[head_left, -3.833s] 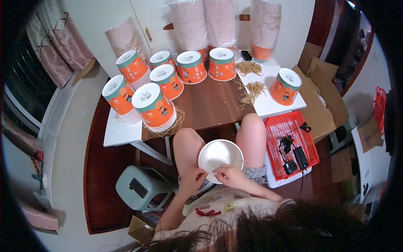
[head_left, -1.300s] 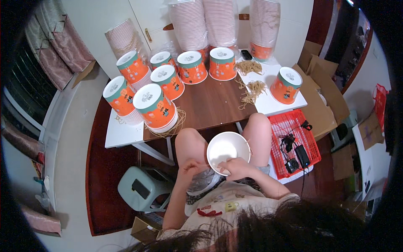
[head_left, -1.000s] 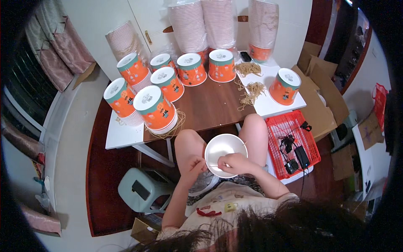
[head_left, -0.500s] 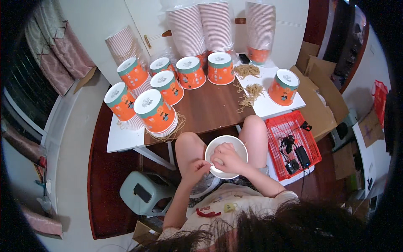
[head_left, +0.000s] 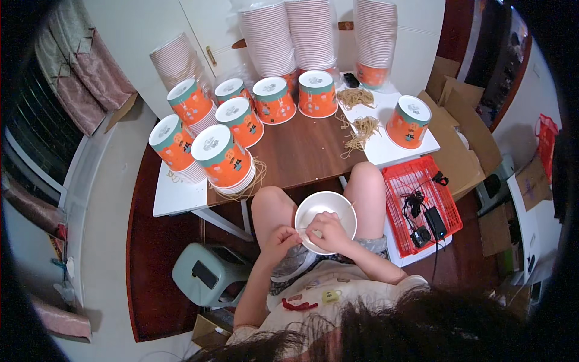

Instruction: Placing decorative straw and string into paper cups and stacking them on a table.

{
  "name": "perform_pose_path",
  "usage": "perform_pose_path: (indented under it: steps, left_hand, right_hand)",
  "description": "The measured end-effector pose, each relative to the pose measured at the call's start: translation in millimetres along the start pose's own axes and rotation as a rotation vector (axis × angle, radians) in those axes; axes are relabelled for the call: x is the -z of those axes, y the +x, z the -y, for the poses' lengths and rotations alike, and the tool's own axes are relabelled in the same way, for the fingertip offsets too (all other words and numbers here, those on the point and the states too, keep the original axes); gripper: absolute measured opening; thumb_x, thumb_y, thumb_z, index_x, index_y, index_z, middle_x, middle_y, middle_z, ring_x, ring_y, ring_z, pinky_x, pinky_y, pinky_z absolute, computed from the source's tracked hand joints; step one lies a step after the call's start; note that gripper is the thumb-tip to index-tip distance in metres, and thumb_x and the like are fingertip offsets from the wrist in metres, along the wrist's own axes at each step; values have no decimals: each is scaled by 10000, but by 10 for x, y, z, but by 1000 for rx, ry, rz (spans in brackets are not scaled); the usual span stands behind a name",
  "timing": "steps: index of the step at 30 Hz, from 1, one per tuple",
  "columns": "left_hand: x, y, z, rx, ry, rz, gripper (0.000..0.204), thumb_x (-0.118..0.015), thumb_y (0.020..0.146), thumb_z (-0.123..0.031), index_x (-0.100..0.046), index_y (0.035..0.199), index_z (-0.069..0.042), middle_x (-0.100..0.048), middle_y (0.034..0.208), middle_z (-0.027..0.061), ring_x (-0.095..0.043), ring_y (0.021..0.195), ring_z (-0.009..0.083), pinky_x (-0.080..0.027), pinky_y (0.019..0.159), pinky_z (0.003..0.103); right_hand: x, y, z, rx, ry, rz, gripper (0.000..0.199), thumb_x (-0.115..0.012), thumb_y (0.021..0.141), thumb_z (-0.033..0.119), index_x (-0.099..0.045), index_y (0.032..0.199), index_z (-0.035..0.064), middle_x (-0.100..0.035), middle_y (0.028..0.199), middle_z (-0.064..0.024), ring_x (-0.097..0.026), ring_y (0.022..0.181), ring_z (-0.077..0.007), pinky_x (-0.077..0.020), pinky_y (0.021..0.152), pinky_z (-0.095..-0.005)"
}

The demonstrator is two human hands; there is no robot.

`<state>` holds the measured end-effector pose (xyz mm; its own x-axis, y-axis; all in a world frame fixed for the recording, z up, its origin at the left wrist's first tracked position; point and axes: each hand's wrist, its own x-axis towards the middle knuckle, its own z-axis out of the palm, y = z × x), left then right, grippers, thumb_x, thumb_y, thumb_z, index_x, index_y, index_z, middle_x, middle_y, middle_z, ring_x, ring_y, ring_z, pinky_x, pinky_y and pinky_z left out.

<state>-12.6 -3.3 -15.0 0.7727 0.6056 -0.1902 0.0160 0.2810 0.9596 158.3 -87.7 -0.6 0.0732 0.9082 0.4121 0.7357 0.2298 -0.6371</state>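
Observation:
A white paper bucket [head_left: 313, 203] rests in my lap between my knees, its open mouth facing up. A short piece of tan cord [head_left: 353, 206] shows at its right rim. At the bucket's left rim, my left hand [head_left: 282, 242] is closed in a pinch. My right hand [head_left: 329, 233] reaches over the near side of the mouth, fingers bent and pressed together, close to the left fingertips. What either hand pinches is too small to make out. Tan cords lie in a loose bundle [head_left: 364, 128] on the table, with another bundle [head_left: 356, 98] behind it.
Upside-down orange buckets [head_left: 222, 160] stand on the brown table [head_left: 289, 148], several with others nested beneath. Tall wrapped bucket stacks [head_left: 265, 39] line the back. A red crate [head_left: 392, 208] with black adapters sits right; a stool [head_left: 187, 277] with a phone [head_left: 205, 276] sits left.
My right hand has drawn back from the bucket's middle toward its near side, its fingers folding in. My left hand stays at the left rim.

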Motion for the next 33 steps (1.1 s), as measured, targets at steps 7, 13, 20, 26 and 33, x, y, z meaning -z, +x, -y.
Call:
perform_pose_path:
  steps: [7, 13, 20, 26, 33]
  left_hand:
    - [43, 12, 56, 5, 28, -34, 62, -523, 837, -83, -524, 865, -28, -589, 812, 35, -545, 755, 88, -435, 695, 213]
    - [93, 48, 72, -32, 108, -2, 76, -559, 795, -46, -527, 857, -15, -593, 794, 45, -548, 724, 96, -440, 661, 219]
    - [9, 7, -99, -68, 257, -6, 95, -587, 778, -54, -528, 835, -7, -580, 761, 47, -549, 693, 98, -439, 617, 215]
    - [32, 35, -14, -80, 252, -102, 169, -620, 760, -76, -479, 829, -14, -565, 747, 57, -555, 685, 107, -442, 585, 211]
    - [4, -9, -12, -139, 185, -163, 186, -627, 753, -88, -469, 818, -16, -557, 732, 60, -560, 653, 114, -448, 570, 217]
  right_hand:
    - [57, -129, 140, 28, -18, -27, 54, -604, 640, 156, -564, 653, 121, -512, 732, -26, -502, 752, -213, -335, 689, -346]
    - [-163, -238, 340, 183, -189, 85, 88, -629, 634, 163, -581, 686, 110, -514, 691, -36, -512, 709, -212, -330, 641, -345]
    - [-101, -40, 60, -7, 53, 46, 120, -618, 718, 206, -634, 791, 112, -557, 748, -49, -544, 748, -221, -378, 640, -353]
    - [-216, -41, 14, 50, 68, -4, 117, -633, 700, 189, -638, 782, 106, -560, 736, -36, -543, 746, -214, -384, 670, -337]
    - [-208, -45, 21, 26, 107, -37, 68, -646, 678, 139, -629, 723, 91, -559, 699, -52, -538, 697, -230, -398, 681, -326]
